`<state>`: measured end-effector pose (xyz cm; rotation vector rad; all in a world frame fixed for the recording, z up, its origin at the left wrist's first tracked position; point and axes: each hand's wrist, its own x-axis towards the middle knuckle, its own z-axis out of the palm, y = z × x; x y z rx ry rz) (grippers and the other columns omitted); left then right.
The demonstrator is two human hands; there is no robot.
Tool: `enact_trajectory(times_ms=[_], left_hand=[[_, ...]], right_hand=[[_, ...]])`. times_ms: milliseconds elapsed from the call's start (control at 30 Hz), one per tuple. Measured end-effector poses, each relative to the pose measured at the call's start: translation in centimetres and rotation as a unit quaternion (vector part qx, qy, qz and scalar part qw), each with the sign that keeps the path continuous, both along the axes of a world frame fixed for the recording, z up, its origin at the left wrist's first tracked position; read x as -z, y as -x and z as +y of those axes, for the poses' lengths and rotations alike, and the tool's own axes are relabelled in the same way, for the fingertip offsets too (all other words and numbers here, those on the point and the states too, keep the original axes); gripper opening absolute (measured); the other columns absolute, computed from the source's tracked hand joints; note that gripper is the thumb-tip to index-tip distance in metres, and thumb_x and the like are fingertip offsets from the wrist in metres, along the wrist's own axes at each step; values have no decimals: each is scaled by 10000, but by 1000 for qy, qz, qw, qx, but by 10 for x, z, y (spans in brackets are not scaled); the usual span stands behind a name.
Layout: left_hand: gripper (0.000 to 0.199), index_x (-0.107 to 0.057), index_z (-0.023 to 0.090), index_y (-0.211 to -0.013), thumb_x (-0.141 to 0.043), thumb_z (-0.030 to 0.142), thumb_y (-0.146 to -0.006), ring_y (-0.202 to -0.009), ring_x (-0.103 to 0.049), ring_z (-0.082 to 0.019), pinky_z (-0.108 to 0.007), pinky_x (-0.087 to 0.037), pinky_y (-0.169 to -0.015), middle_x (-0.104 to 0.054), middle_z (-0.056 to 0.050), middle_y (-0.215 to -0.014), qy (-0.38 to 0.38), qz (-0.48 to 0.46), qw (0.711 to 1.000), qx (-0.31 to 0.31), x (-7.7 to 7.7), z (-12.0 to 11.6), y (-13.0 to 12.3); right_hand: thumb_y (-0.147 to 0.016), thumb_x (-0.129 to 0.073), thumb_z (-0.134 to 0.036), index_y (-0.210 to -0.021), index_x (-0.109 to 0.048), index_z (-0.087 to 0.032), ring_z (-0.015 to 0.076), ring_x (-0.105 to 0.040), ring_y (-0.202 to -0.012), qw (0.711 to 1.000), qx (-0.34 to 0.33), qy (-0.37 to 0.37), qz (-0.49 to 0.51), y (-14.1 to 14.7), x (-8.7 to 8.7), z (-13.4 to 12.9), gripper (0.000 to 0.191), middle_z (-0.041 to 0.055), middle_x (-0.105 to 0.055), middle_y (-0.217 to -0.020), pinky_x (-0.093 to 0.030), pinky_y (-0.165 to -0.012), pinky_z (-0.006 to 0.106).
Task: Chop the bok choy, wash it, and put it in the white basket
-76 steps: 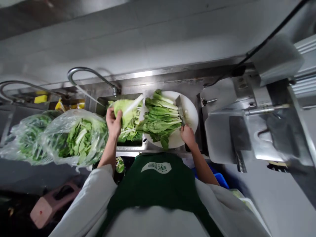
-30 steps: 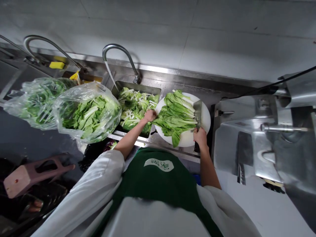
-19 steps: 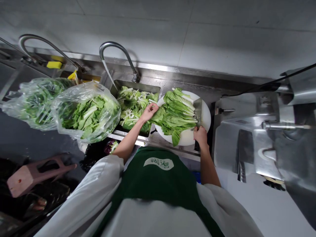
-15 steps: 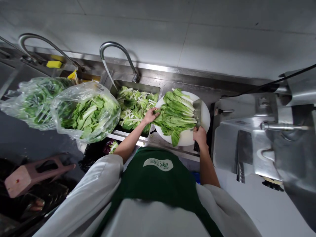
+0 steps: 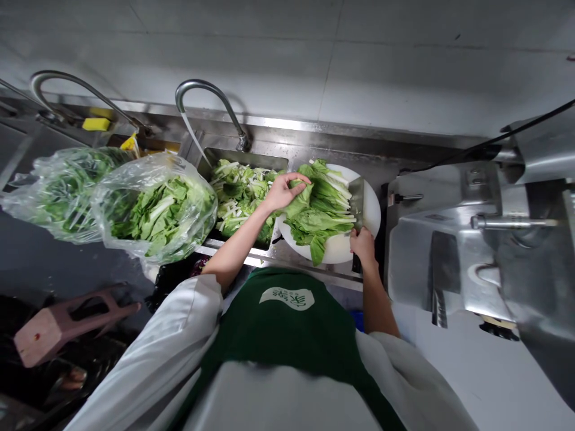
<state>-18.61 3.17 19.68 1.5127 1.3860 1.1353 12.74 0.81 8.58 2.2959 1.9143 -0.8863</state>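
Long leafy greens (image 5: 321, 221) with pale stalks lie piled on a round white cutting board (image 5: 372, 209). My left hand (image 5: 287, 190) is closed on a leaf (image 5: 300, 202) at the pile's left side, lifting it a little. My right hand (image 5: 363, 244) grips the dark handle of a cleaver (image 5: 357, 200). Its broad blade stands along the cut stalk ends at the right of the pile. Left of the board, cut greens (image 5: 240, 185) fill a sink basin (image 5: 265, 160), with water running into it from a curved faucet (image 5: 209, 84).
Two clear plastic bags of greens, a nearer bag (image 5: 162, 209) and a farther bag (image 5: 67, 191), sit left of the basin. A metal machine (image 5: 507, 227) stands at right, with another cleaver (image 5: 442, 263) lying on it. A pink stool (image 5: 67, 323) is on the floor at lower left.
My left hand has moved up and to the right over the pile and now raises a leaf. My right hand and the cleaver stay in nearly the same place.
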Motion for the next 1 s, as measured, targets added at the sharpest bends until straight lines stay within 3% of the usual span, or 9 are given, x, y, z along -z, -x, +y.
enact_trajectory(times_ms=[100, 167, 400, 500, 600, 700, 800, 900, 1000], left_hand=[[243, -765, 148, -957, -751, 375, -871, -938, -682, -186, -280, -499, -898, -758, -58, -992, 10, -61, 998, -32, 3, 6, -1], [276, -760, 156, -933, -800, 412, -836, -912, -677, -175, -262, -500, -860, -753, -51, -962, 17, -92, 995, -48, -4, 7, -3], [258, -745, 182, -925, -873, 361, -791, -990, -678, -198, -284, -513, -905, -734, -34, -942, -15, -144, 988, -46, -71, -1, 4], [224, -735, 193, -941, -852, 342, -821, -994, -688, -204, -299, -524, -907, -716, -22, -937, -17, -173, 984, -31, -83, 0, -4], [226, -737, 190, -951, -839, 345, -823, -995, -690, -202, -311, -526, -924, -719, -23, -969, 2, -186, 982, -12, -72, 3, -24], [229, -752, 184, -979, -808, 320, -804, -993, -685, -192, -306, -522, -925, -732, -28, -1052, 34, -187, 982, 7, -47, 3, -40], [286, -754, 184, -1093, -707, 274, -826, -958, -680, -183, -305, -529, -904, -735, -38, -1103, 92, -155, 984, 5, -19, 3, -37], [296, -764, 156, -1080, -554, 294, -924, -1018, -662, -199, -340, -514, -983, -740, -68, -1110, 182, -42, 982, 28, 4, 5, -25], [463, -769, 136, -994, -465, 485, -1012, -1060, -656, -242, -382, -505, -1016, -740, -106, -1100, 272, 158, 943, 111, 22, 5, -29]], right_hand=[[-1024, -458, -288, -1116, -698, -70, 167, -612, -570, 1000, 3, -6, 0, -1, 1, 0, 337, 128, -733, -838, -457, -654, 259], [-1022, -458, -294, -1102, -695, -77, 166, -611, -565, 1000, 6, -4, 4, -1, 2, 0, 331, 120, -728, -827, -453, -635, 255], [-1024, -453, -279, -1117, -676, -94, 181, -668, -677, 1000, -6, -8, -3, -1, 1, 1, 305, 140, -736, -929, -484, -712, 257], [-1015, -469, -289, -1185, -653, -86, 221, -702, -809, 1000, -11, 0, -3, 2, -5, -1, 322, 159, -734, -979, -504, -780, 280], [-991, -519, -315, -1338, -570, -78, 271, -708, -951, 1000, -26, 0, 8, 6, -10, -5, 424, 178, -730, -1062, -516, -861, 320], [-994, -509, -320, -1493, -442, -114, 303, -696, -1049, 998, -43, -25, 36, 7, -11, -10, 544, 180, -718, -1156, -514, -915, 352], [-1010, -475, -305, -1517, -416, -130, 315, -685, -1089, 998, -41, -35, 44, 8, -9, -14, 540, 185, -714, -1177, -506, -939, 361], [-1021, -458, -303, -1473, -454, -111, 316, -688, -1073, 999, -37, -17, 28, 9, -11, -15, 490, 197, -716, -1141, -501, -926, 358], [-1027, -460, -291, -1461, -449, -93, 307, -694, -1045, 999, -40, -3, 16, 14, -16, -15, 477, 202, -717, -1111, -495, -906, 351]])
